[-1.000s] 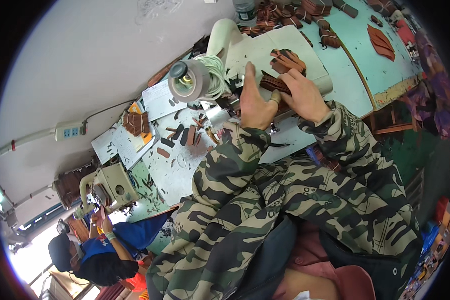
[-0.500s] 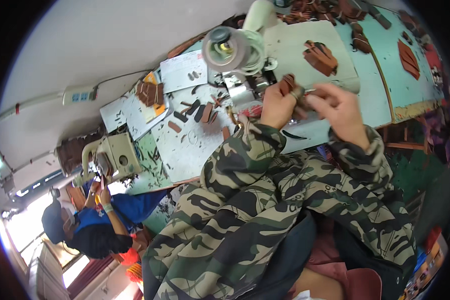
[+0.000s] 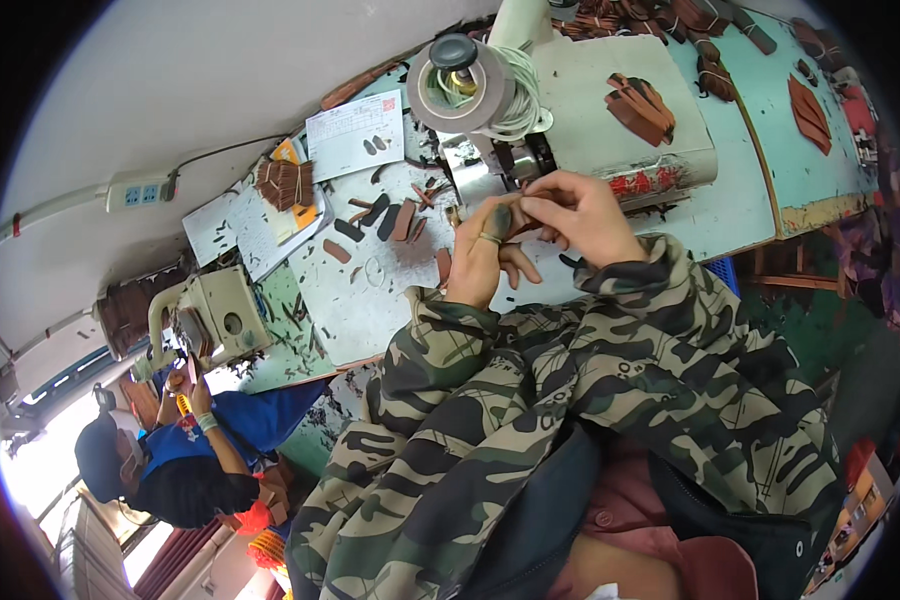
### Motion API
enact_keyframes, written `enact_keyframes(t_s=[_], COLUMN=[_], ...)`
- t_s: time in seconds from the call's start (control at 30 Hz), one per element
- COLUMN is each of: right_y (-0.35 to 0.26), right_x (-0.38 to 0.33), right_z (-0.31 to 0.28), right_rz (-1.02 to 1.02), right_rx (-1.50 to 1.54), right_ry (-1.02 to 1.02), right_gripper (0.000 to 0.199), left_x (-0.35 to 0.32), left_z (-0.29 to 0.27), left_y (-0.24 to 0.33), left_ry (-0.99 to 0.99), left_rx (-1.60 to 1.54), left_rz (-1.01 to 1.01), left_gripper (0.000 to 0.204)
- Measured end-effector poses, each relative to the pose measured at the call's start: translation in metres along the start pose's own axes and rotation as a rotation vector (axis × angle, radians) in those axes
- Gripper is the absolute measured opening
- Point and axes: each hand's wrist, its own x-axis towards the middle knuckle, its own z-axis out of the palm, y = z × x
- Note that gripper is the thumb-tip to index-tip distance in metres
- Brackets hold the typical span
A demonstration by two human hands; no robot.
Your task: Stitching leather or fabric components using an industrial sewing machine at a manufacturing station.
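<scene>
Both hands pinch one small brown leather strip just in front of the sewing machine.

The left hand (image 3: 485,250) and right hand (image 3: 580,215) meet fingertip to fingertip, closed narrowly on the leather strip (image 3: 525,228) — thin, light and floppy by the look of it, likely best held by its ends or edges so it stays flat. Just left of the hands, loose dark and brown pieces (image 3: 380,215) lie scattered on the surface (image 3: 360,300). Beyond the hands stands the sewing machine (image 3: 590,100) — a stack of brown strips (image 3: 638,100) rests on top.
</scene>
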Motion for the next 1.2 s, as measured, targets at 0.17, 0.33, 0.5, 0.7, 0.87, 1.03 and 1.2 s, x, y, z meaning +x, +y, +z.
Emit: enact_keyframes(t_s=[0.17,0.33,0.5,0.7,0.87,1.03,1.2], right_y=[0.015,0.002,-0.012,-0.005,-0.012,0.020,0.019], right_x=[0.017,0.029,0.039,0.045,0.029,-0.002,0.011], right_z=[0.000,0.005,-0.020,-0.030,-0.066,-0.036,-0.021], right_rz=[-0.119,-0.037,-0.332,-0.503,-0.756,-0.266,0.066], right_rx=[-0.164,-0.158,-0.556,-0.806,-0.924,-0.419,-0.018], right_ry=[0.020,0.034,0.043,-0.005,0.499,0.068,-0.154], right_gripper=[0.017,0.017,0.020,0.019,0.014,0.020,0.019], left_x=[0.010,0.029,0.051,0.066,0.011,0.022,0.029], left_z=[-0.024,-0.047,-0.058,-0.048,-0.007,-0.016,-0.023], left_y=[0.018,0.051,0.059,0.058,0.021,0.030,0.047], left_ry=[-0.040,-0.216,-0.117,-0.231,-0.844,-0.405,-0.295], left_rx=[-0.044,-0.087,0.156,0.324,0.486,0.315,0.176], left_rz=[-0.203,-0.415,-0.494,-0.514,-0.579,-0.431,-0.469], left_gripper=[0.039,0.039,0.034,0.034,0.039,0.035,0.036])
